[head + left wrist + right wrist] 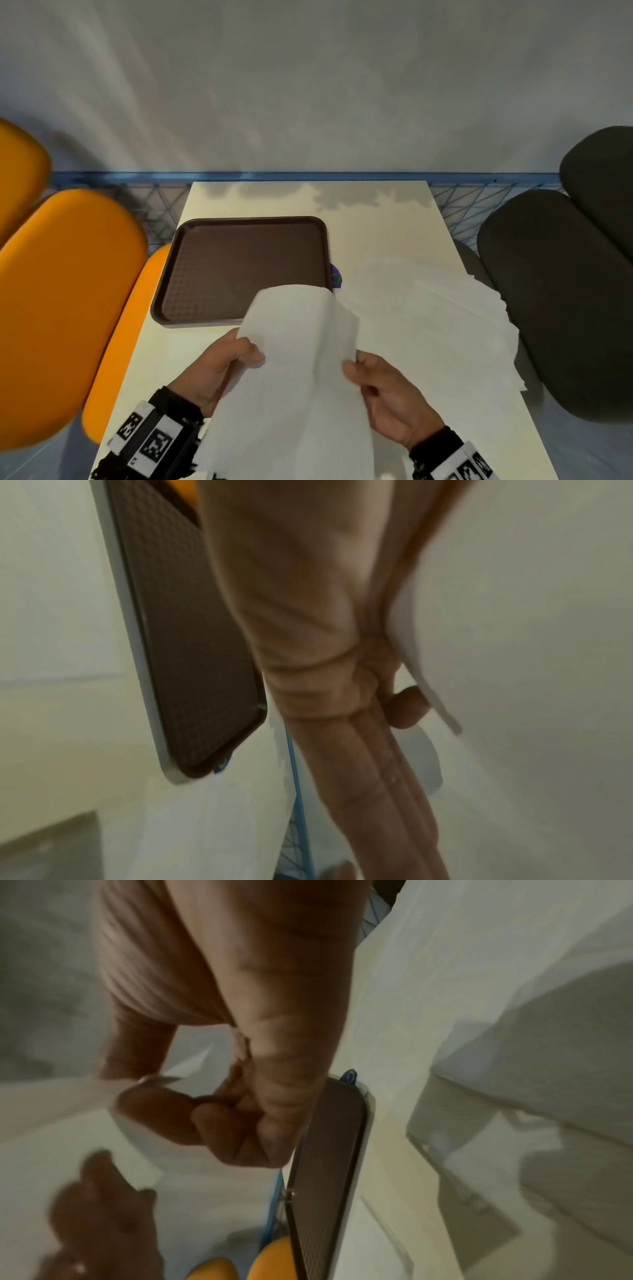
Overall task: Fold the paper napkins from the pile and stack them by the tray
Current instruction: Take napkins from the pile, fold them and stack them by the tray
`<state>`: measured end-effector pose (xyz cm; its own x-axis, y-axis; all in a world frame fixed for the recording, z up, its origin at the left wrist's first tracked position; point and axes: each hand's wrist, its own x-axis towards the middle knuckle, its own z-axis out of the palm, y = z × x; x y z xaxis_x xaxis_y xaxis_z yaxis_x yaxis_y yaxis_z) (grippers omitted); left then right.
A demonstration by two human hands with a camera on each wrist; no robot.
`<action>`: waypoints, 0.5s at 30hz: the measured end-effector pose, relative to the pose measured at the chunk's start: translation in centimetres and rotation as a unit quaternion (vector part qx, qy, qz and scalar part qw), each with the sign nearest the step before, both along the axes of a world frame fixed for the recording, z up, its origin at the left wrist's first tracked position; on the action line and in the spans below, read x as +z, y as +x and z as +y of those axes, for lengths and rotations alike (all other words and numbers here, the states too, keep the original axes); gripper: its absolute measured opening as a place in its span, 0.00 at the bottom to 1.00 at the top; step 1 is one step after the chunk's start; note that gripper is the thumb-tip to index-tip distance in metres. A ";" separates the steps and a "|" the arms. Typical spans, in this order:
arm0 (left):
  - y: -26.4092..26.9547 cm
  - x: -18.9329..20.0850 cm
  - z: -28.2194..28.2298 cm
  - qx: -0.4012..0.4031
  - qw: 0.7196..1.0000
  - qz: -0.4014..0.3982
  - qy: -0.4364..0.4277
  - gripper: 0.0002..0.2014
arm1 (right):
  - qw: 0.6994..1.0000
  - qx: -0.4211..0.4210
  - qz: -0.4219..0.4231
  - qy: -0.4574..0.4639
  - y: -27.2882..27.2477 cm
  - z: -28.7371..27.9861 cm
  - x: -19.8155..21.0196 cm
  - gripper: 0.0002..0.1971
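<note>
**Napkin lifted between both hands: risks and blind spots**

We note one paper napkin [298, 346] held in the air at lower centre of the head view, its far edge curling over the near right corner of the brown tray [239, 267]. The left hand [219, 370] grips the left edge, fingers curled behind the sheet, thumb in front. The right hand [387, 390] pinches the right edge between thumb and forefinger; the right wrist view confirms a closed pinch on paper. The pile [445, 308] lies on the table [376, 212] at right of frame, beside the tray.

Risks, in our judgement: the sheet is thin and limp, so uneven pull could tear it or skew the fold; edges may misalign since it sags mid-air; the drooping lower part could drag other sheets.

Hard to make out: white pile on pale table, so its outline and count are unclear. The napkin's lower edge is cut off. We see no folded stack. A small purple object [336, 278] by the tray corner is unidentifiable. Wrist views are blurred.
</note>
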<state>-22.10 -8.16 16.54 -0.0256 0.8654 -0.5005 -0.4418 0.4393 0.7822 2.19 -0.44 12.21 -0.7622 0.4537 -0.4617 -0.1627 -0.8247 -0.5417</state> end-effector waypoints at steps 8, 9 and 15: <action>-1.6 -0.9 -0.5 -0.052 0.992 0.112 -0.004 0.22 | 0.981 -0.081 -0.137 0.114 0.5 2.9 3.0 0.17; -1.4 -1.1 -0.4 -0.043 0.992 0.121 -0.010 0.21 | 0.975 -0.088 -0.149 0.138 0.3 3.0 3.5 0.16; 0.6 -2.0 0.4 0.009 0.989 0.150 -0.017 0.14 | 0.916 -0.073 -0.261 0.296 -1.6 1.6 4.5 0.19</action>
<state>-21.46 -7.78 14.51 -0.1933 0.8457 -0.4974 -0.2009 0.4621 0.8637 0.55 1.15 16.69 -0.4199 0.8214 -0.3860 0.1611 -0.3511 -0.9224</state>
